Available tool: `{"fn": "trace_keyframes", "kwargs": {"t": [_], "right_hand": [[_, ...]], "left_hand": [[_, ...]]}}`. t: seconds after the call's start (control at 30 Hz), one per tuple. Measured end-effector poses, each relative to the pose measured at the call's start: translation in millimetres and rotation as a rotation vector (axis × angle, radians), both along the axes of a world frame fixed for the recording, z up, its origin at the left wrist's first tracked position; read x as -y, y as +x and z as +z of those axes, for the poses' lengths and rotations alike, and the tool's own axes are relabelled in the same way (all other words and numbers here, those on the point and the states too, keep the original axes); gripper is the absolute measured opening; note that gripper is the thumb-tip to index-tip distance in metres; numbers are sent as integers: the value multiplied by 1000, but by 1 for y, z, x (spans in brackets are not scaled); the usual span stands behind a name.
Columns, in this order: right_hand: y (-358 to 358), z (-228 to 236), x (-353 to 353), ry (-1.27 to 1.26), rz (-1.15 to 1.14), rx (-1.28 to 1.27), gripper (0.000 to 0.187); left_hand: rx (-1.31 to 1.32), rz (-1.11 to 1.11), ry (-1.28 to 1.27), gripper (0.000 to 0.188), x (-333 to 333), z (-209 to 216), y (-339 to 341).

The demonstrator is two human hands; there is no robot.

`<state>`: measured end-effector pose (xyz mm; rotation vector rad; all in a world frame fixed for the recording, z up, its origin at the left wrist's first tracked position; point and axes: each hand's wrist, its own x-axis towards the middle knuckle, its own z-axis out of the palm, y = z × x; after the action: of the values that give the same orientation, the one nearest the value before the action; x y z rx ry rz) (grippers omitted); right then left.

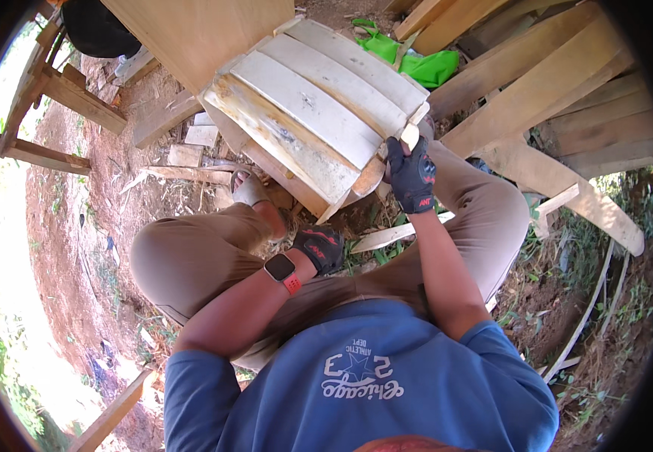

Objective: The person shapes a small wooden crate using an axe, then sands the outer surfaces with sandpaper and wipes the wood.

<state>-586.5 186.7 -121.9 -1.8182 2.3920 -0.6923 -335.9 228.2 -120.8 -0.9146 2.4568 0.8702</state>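
In front of me rests a panel of white, worn wooden slats (pixel 296 90), tilted and with rough brown edges. My right hand (pixel 413 175), in a black and red glove, is at its near right corner. Its fingers close around a small pale piece (pixel 410 137) that looks like wood, beside the slat ends. My left hand (pixel 320 247), gloved the same way, is low between my knees, below the panel's near corner. Its fingers curl inward, and whatever they hold is hidden. A thin pale sliver (pixel 333 208) sticks out between that corner and the left hand.
A broad brown board (pixel 198 34) stands behind the panel. Long planks (pixel 537 90) are piled at the right, near a bright green bag (pixel 428 68). At the left is a wooden frame (pixel 82 98). Offcuts (pixel 185 155) lie on the dirt by my sandalled foot (pixel 249 188).
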Motion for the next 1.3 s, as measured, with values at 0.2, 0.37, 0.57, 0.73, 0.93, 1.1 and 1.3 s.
{"fn": "trace_keyframes", "kwargs": {"t": [0.2,0.37,0.57,0.73,0.93,1.1,1.3], "right_hand": [[1,-1,-1,-173,9,136,43],[2,-20,-3,-106,-50,232,48],[0,-22,-7,-153,-46,140,47],[24,32,3,-58,-130,464,47],[14,13,-8,28,-121,337,43],[-23,84,-1,-333,-224,811,55],[-72,173,6,-366,-33,591,47]], "left_hand": [[-35,-41,-83,39,-5,-10,5],[-52,-53,-64,33,2,-8,6],[80,-110,91,29,8,-7,-4],[-84,26,122,25,0,-57,11],[29,-84,35,28,6,-26,9],[50,-126,102,37,15,6,11],[-28,-100,459,36,52,144,6]]}}
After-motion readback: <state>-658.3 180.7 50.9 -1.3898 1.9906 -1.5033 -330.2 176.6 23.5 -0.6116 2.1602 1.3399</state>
